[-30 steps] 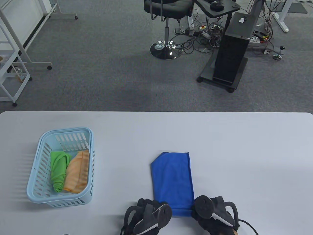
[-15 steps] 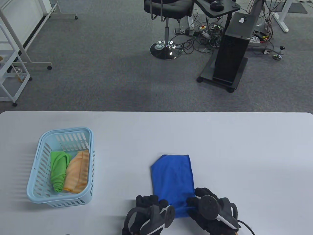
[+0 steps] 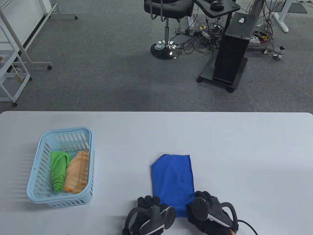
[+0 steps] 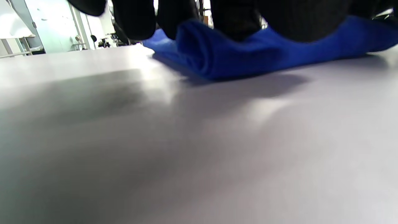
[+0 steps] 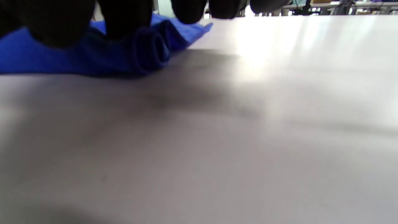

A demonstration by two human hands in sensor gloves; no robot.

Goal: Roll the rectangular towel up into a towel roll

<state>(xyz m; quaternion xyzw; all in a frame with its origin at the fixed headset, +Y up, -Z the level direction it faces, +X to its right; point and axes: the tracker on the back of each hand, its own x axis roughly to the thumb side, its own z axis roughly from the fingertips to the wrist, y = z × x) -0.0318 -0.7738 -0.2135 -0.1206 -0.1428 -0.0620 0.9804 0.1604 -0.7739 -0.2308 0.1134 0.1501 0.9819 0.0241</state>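
A blue towel (image 3: pixel 172 180) lies lengthwise on the white table (image 3: pixel 244 159), near its front edge. The towel's near end is turned over into a small roll (image 4: pixel 217 59), whose right end (image 5: pixel 149 49) shows in the right wrist view. My left hand (image 3: pixel 152 202) grips the roll's left corner, with its gloved fingers (image 4: pixel 236 18) curled down on top. At the right corner my right hand (image 3: pixel 203 197) does the same with its fingers (image 5: pixel 124 15). The trackers hide most of the roll in the table view.
A light blue basket (image 3: pixel 66 129) stands at the left of the table, holding a green towel roll (image 3: pixel 58 171) and an orange one (image 3: pixel 77 171). Beyond the table's far edge are carpet, an office chair (image 3: pixel 166 9) and a black stand (image 3: pixel 231 53).
Both hands took the towel's near edge, lifted it and turned it over into a small roll. The towel's far edge slid slightly toward me.
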